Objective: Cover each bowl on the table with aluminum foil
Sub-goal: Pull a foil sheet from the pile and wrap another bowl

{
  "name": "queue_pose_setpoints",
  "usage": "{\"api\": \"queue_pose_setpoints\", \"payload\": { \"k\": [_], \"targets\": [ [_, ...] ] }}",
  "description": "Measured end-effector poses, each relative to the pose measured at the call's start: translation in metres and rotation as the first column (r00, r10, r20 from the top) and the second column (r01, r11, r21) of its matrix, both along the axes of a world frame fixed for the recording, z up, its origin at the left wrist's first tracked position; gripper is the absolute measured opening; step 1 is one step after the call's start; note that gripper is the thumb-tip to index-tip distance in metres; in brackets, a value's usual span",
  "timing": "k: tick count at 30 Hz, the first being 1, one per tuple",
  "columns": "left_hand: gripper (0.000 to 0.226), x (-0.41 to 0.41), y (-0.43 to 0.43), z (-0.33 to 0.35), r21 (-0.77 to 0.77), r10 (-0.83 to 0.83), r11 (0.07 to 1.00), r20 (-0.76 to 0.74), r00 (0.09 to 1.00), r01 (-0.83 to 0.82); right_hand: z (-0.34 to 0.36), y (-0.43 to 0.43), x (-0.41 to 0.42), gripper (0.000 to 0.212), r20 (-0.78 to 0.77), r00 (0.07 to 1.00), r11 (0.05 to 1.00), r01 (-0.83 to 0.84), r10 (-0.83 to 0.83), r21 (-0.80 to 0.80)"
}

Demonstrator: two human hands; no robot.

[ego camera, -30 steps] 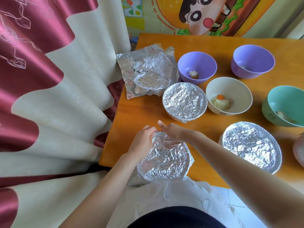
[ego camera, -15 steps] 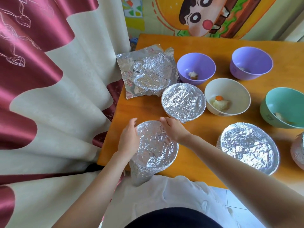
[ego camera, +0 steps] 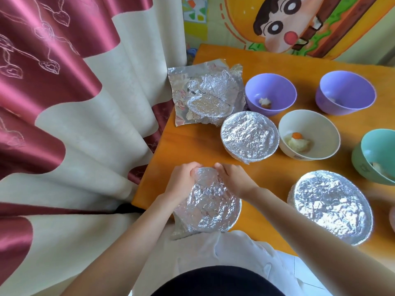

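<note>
A foil-wrapped bowl (ego camera: 208,207) sits at the near edge of the orange table (ego camera: 188,144). My left hand (ego camera: 181,182) and my right hand (ego camera: 234,180) both grip its far rim, fingers curled over the foil there. Two other foil-covered bowls stand on the table: one in the middle (ego camera: 249,136) and a larger one at the near right (ego camera: 330,206). Uncovered bowls hold bits of food: two purple ones (ego camera: 270,94) (ego camera: 345,91), a cream one (ego camera: 308,134) and a teal one (ego camera: 376,155). A pile of crumpled foil sheets (ego camera: 206,92) lies at the far left corner.
A cream and maroon curtain (ego camera: 74,124) hangs right against the table's left edge. A cartoon mat (ego camera: 288,22) lies beyond the far edge. A pinkish object (ego camera: 392,216) shows at the right border. White cloth (ego camera: 224,248) lies on my lap below the table edge.
Both hands slid along the foil on the near bowl: half a second ago they held its left and upper sides, now they meet at the far rim. The other bowls stayed put.
</note>
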State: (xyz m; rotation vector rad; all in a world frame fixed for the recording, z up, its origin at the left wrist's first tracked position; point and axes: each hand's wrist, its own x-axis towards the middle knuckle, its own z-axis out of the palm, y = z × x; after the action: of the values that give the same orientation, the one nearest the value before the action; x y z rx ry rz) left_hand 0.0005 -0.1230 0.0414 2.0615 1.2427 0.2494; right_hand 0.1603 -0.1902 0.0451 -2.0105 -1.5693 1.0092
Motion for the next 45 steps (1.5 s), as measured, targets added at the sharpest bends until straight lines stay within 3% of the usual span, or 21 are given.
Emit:
{"api": "queue_pose_setpoints", "payload": {
  "k": [5, 9, 14, 18, 21, 24, 27, 33, 36, 40, 45],
  "targets": [
    [0.026, 0.004, -0.001, 0.004, 0.035, -0.067, 0.997, -0.018, 0.998, 0.067, 0.01, 0.009, 0.006, 0.057, -0.042, 0.999, 0.997, 0.007, -0.01, -0.071],
    [0.024, 0.007, -0.004, 0.007, 0.043, -0.072, 0.996, -0.011, 0.997, 0.072, 0.004, 0.016, 0.007, 0.067, -0.087, 0.99, 0.979, 0.09, -0.108, -0.185],
    [0.022, 0.008, -0.007, 0.006, 0.009, -0.082, 0.997, -0.024, 0.996, 0.082, 0.004, 0.01, 0.009, 0.065, -0.09, 0.988, 0.977, 0.105, -0.123, -0.185],
    [0.019, 0.016, -0.005, 0.007, 0.02, -0.096, 0.995, 0.029, 0.995, 0.095, 0.013, 0.017, 0.011, 0.075, -0.123, 0.987, 0.975, 0.075, -0.102, -0.211],
    [0.017, 0.018, -0.006, 0.009, 0.05, -0.111, 0.993, 0.051, 0.992, 0.109, 0.016, 0.02, 0.006, 0.067, -0.094, 0.992, 0.966, 0.053, -0.079, -0.251],
    [0.018, 0.018, -0.007, 0.01, 0.051, -0.118, 0.992, 0.074, 0.99, 0.114, 0.018, 0.025, 0.011, 0.06, -0.168, 0.974, 0.947, 0.093, -0.15, -0.307],
    [0.019, 0.023, -0.006, 0.017, 0.05, -0.127, 0.991, 0.108, 0.986, 0.123, 0.021, 0.033, 0.015, 0.077, -0.207, 0.972, 0.954, 0.042, -0.107, -0.296],
    [0.022, 0.023, -0.014, 0.021, 0.063, -0.159, 0.986, 0.122, 0.98, 0.152, 0.021, 0.037, 0.01, 0.066, -0.206, 0.973, 0.93, 0.023, -0.105, -0.367],
    [0.015, 0.02, -0.013, 0.021, 0.055, -0.15, 0.988, 0.135, 0.979, 0.144, 0.023, 0.036, 0.016, 0.083, -0.252, 0.966, 0.919, -0.047, -0.058, -0.391],
    [0.012, 0.018, 0.0, 0.023, 0.065, -0.089, 0.995, 0.13, 0.988, 0.081, 0.022, 0.03, 0.018, 0.091, -0.19, 0.982, 0.954, -0.038, -0.021, -0.299],
    [0.016, 0.006, 0.011, 0.017, 0.075, 0.028, 0.997, 0.076, 0.997, -0.034, 0.016, 0.02, 0.021, 0.051, -0.022, 0.999, 0.995, -0.043, 0.041, -0.084]
  ]
}}
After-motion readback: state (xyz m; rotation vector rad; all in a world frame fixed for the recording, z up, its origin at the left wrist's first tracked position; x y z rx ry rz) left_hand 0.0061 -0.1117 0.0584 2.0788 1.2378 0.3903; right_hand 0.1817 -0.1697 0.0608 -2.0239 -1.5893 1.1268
